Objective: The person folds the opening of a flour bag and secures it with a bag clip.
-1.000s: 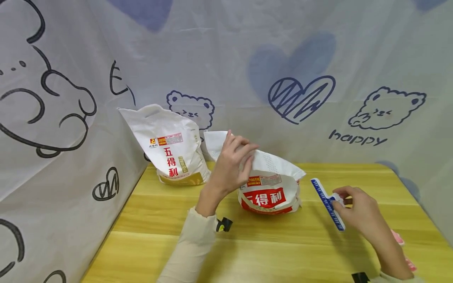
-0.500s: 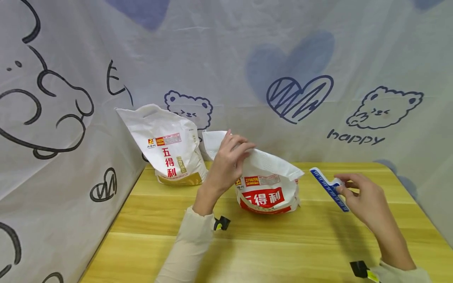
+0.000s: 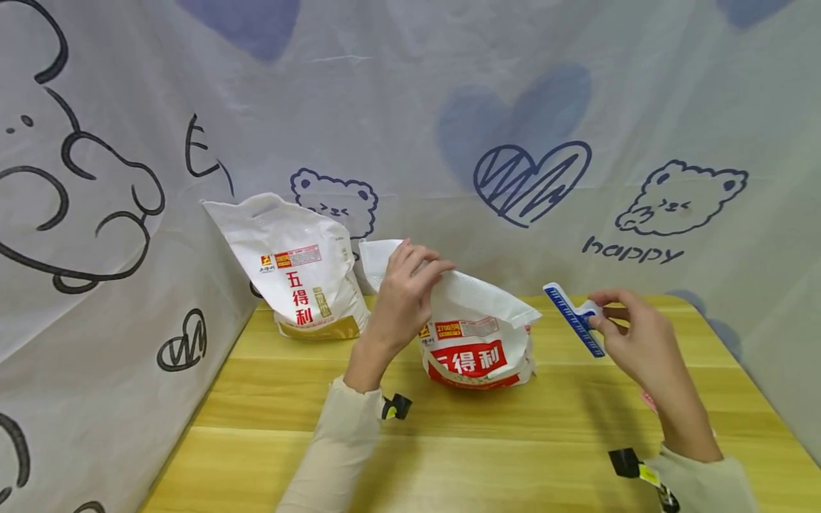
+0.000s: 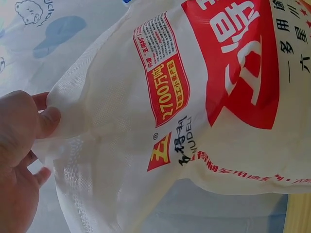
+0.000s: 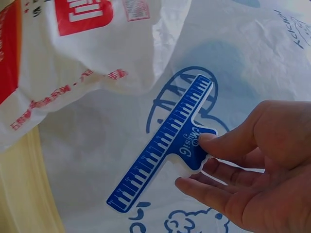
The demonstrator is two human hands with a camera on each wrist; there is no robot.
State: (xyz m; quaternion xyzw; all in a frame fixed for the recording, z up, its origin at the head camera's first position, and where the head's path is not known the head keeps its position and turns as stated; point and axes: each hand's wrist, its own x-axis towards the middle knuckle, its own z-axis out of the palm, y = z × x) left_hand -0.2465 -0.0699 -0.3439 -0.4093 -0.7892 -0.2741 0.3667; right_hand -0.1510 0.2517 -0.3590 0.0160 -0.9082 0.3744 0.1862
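Clip (image 3: 574,320), long axis aslant, handle (image 5: 193,154) rightward

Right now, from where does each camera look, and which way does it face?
Head: on the person's head, facing forward and down over the table; left hand, right hand and sleeves show.
Left wrist: on that wrist, facing the left hand, which pinches the top of the red-labelled bag; part of that hand shows.
Right wrist: on that wrist, facing the right hand, which pinches the blue clip; part of that hand shows.
Shared: head and right wrist both show the blue clip and the red-labelled bag.
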